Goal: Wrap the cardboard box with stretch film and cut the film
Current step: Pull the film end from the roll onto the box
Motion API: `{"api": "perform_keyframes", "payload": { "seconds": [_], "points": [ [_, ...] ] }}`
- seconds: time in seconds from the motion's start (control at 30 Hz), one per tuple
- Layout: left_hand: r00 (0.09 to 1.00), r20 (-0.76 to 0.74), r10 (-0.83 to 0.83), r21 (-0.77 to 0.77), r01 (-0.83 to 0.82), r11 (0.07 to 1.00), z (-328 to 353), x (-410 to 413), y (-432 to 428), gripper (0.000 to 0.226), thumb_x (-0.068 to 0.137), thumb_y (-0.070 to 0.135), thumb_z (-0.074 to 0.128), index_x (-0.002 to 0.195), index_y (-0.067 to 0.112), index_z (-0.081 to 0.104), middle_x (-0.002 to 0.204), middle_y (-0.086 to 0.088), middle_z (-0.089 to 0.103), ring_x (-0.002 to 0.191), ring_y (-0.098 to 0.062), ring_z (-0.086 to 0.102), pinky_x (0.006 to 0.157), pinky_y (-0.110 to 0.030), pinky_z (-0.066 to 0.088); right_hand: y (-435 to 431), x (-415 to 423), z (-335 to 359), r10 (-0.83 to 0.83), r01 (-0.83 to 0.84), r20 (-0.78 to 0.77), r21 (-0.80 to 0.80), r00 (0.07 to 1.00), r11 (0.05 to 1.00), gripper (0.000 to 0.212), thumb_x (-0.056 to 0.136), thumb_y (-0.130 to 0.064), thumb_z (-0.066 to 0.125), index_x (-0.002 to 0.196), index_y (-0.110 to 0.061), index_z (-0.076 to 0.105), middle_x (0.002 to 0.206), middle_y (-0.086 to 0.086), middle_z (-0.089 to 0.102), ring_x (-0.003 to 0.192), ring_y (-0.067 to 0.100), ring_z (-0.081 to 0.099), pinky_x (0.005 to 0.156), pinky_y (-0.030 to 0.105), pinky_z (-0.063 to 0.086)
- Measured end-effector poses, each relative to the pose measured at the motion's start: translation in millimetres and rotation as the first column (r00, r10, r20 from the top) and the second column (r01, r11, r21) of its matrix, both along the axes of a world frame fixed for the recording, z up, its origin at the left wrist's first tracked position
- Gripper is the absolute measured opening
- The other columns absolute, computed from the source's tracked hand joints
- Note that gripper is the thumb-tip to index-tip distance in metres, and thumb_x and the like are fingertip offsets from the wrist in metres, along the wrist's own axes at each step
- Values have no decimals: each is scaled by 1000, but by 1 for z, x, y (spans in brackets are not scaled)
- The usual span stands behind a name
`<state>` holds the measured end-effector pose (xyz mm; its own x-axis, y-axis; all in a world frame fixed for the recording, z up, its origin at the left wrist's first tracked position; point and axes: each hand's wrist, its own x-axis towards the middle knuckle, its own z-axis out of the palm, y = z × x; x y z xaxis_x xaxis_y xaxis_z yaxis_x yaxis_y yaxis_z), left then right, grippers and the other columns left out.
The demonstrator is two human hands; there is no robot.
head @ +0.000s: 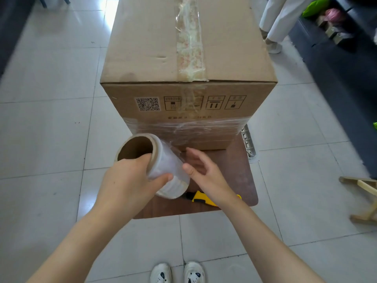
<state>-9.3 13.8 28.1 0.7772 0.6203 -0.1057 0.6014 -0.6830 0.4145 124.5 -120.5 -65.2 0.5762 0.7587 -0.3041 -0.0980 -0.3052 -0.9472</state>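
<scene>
Brown corrugated card fills the upper middle of the frame: the cardboard box (187, 48) stands on a dark wooden board (240, 176), its top seam sealed with clear tape and its near face printed with a QR code and handling symbols. A band of stretch film (189, 129) already lies wrinkled across the lower part of that near face. From it the film runs down and left to the film roll (171, 166), held tilted just left of centre with its open cardboard core facing up and left.

The left hand (126, 176) grips the roll, fingers hooked over the core's rim and thumb pressed on the film outside. The right hand (204, 170) is open beside the roll, fingers relaxed and spread, holding nothing; whether its thumb tip touches the film cannot be told.

A yellow-and-black utility knife (201, 198) lies on the board below the roll, partly hidden by the right wrist. Pale floor tiles (51, 119) surround the board, the wearer's white shoes (177, 272) show at the bottom edge, and another person's white-trousered legs (279, 19) stand at the upper right.
</scene>
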Motion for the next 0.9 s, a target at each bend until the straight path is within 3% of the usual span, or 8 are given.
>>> {"api": "perform_keyframes", "payload": {
  "seconds": [0.1, 0.17, 0.37, 0.43, 0.5, 0.67, 0.8, 0.9],
  "points": [
    [997, 29, -65, -112, 68, 991, 5, -5, 6, 37, 73, 54, 69, 65, 23, 52, 56, 6, 55, 53, -10, 52, 45, -25, 36, 8, 10, 12, 90, -90, -22, 1, 996, 996, 74, 74, -62, 66, 140, -39, 42, 143, -18, 45, 131, -4, 41, 106, 25, 38],
    [992, 53, -115, -172, 123, 977, 5, -9, 12, 35, 71, 56, 69, 67, 24, 56, 59, 7, 59, 57, -10, 54, 48, -30, 44, 11, 19, 21, 153, -152, -87, 16, 984, 988, 74, 75, -58, 66, 141, -33, 44, 143, -14, 48, 130, -1, 44, 103, 24, 43],
    [975, 114, -193, -177, 211, 961, 14, -11, 19, 35, 70, 52, 74, 60, 32, 47, 59, 15, 52, 67, -2, 50, 47, -18, 29, 16, 37, 37, 192, -187, -70, 72, 979, 980, 25, 89, -20, 65, 111, -10, 68, 113, 4, 69, 106, 13, 64, 93, 28, 51],
    [975, 92, -204, -151, 216, 965, 14, -11, 19, 36, 69, 53, 74, 60, 28, 50, 54, 11, 48, 68, -3, 49, 47, -19, 29, 18, 39, 38, 165, -159, -55, 112, 985, 981, 10, 87, -11, 67, 96, -12, 71, 104, 10, 71, 98, 17, 66, 88, 29, 52],
    [976, 58, -208, -125, 214, 969, 12, -12, 21, 37, 69, 56, 72, 62, 26, 52, 54, 11, 47, 65, -4, 49, 47, -19, 29, 20, 40, 38, 157, -155, 0, 124, 988, 980, 7, 86, -8, 68, 85, -14, 70, 96, 13, 71, 90, 19, 66, 86, 32, 53],
    [978, 9, -209, -153, 208, 966, 12, -18, 26, 43, 70, 54, 72, 56, 26, 43, 51, 11, 42, 53, -6, 44, 47, -20, 25, 19, 39, 39, 125, -130, 44, 115, 991, 985, 7, 94, -12, 57, 89, -13, 62, 94, 9, 73, 93, 20, 68, 87, 32, 53],
    [972, -32, -234, -137, 228, 964, 16, -23, 23, 37, 74, 51, 72, 60, 29, 46, 61, 13, 50, 69, -4, 47, 50, -18, 29, 17, 40, 38, 85, -80, -37, 123, 996, 989, 9, 99, -13, 48, 92, -11, 54, 84, 9, 72, 86, 29, 70, 86, 42, 56],
    [962, -31, -273, -160, 264, 951, 16, -23, 24, 37, 74, 50, 72, 59, 32, 44, 63, 14, 51, 69, -5, 49, 53, -17, 31, 18, 38, 34, 11, -8, -25, 107, 1000, 994, 9, 100, -14, 45, 95, -10, 51, 79, 9, 67, 75, 30, 70, 76, 45, 57]
  ]
}}
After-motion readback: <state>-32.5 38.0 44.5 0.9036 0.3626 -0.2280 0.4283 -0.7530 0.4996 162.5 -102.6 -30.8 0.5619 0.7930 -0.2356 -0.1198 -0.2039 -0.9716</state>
